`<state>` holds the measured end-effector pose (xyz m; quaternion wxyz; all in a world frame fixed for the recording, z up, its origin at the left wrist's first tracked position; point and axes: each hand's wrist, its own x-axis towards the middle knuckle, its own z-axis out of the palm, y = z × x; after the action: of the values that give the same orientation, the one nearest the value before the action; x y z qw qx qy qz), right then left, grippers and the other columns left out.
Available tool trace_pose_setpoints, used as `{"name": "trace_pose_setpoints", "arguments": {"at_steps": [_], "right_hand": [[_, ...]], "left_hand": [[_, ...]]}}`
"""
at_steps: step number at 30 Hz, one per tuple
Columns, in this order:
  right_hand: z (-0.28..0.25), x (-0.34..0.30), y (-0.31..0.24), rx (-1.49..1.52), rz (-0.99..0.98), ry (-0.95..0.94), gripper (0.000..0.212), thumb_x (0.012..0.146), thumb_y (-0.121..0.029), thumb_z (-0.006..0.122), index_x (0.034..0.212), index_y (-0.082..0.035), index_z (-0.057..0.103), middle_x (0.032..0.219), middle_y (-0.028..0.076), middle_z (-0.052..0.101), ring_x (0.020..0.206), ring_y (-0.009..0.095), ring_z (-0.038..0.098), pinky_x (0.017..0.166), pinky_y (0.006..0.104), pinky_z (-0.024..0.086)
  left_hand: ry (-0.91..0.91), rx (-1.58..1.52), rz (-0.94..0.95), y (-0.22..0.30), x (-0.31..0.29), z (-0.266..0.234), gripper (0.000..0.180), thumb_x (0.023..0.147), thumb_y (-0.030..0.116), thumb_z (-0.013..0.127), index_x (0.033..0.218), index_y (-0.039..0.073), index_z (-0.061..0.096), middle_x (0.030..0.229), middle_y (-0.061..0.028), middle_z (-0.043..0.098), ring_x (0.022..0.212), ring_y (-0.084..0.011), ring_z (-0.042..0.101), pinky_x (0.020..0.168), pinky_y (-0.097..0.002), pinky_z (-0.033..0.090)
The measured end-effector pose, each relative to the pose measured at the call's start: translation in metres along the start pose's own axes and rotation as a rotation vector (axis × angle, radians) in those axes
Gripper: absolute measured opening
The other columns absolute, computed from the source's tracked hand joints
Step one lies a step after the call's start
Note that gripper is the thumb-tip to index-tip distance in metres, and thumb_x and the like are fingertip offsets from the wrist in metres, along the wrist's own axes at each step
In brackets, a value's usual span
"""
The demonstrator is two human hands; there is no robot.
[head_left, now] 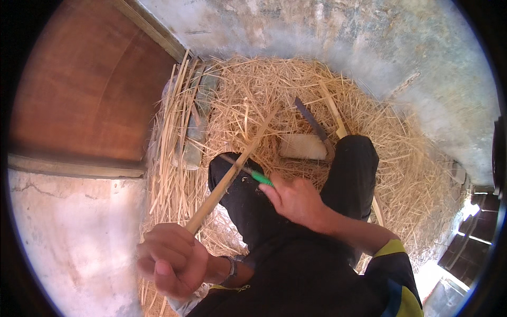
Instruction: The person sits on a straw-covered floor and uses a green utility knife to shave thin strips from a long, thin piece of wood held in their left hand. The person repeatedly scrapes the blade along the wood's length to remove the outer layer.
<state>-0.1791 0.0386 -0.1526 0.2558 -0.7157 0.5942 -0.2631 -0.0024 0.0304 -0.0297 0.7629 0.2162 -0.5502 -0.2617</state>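
My left hand (174,256) is closed round the near end of a pale bamboo strip (214,198). The strip slants away from me to the upper right, across my left knee. In my right hand (298,201) is a knife with a green handle (261,178), fingers wrapped round it. Its blade crosses the strip and touches it over my knee; part of the blade is hidden by the strip. A thin curl of shaving (246,117) stands up near the far part of the strip.
Shavings (274,79) cover the floor thickly. Beyond my knees lie a dark long blade (312,120), a pale block (302,146) and another bamboo piece (334,110). Long thin strips (177,119) are heaped at left, beside a wooden door (79,84). Stained walls (327,31) stand close by.
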Motion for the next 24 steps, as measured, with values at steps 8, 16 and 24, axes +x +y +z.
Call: {"name": "trace_pose_setpoints", "arguments": {"at_steps": [8,16,24], "right_hand": [[0.003,0.006,0.004,0.064,0.053,0.027,0.035,0.095,-0.035,0.05,0.095,0.0,0.057,0.057,0.022,0.058,0.053,0.042,0.059,0.051,0.0517,0.049],[0.02,0.009,0.032,-0.119,0.106,-0.008,0.036,0.094,-0.036,0.051,0.092,-0.001,0.057,0.056,0.02,0.057,0.052,0.038,0.06,0.048,0.048,0.048],[0.033,0.022,0.066,-0.077,0.174,0.054,0.038,0.094,-0.037,0.049,0.085,-0.001,0.058,0.061,0.022,0.059,0.059,0.04,0.06,0.054,0.0492,0.048]], "left_hand": [[-0.163,-0.003,-0.019,0.003,0.004,-0.002,0.031,0.082,0.007,0.042,0.058,0.015,0.024,0.041,0.0023,0.024,0.037,-0.0076,0.021,0.04,-0.0254,0.025],[-0.208,-0.044,-0.006,-0.002,0.007,-0.004,0.031,0.083,0.006,0.042,0.058,0.015,0.025,0.041,0.0023,0.025,0.036,-0.0077,0.022,0.04,-0.026,0.025],[-0.213,0.017,0.023,0.002,0.002,0.002,0.032,0.084,0.005,0.045,0.058,0.014,0.027,0.041,0.0015,0.026,0.036,-0.008,0.024,0.038,-0.0268,0.024]]}}
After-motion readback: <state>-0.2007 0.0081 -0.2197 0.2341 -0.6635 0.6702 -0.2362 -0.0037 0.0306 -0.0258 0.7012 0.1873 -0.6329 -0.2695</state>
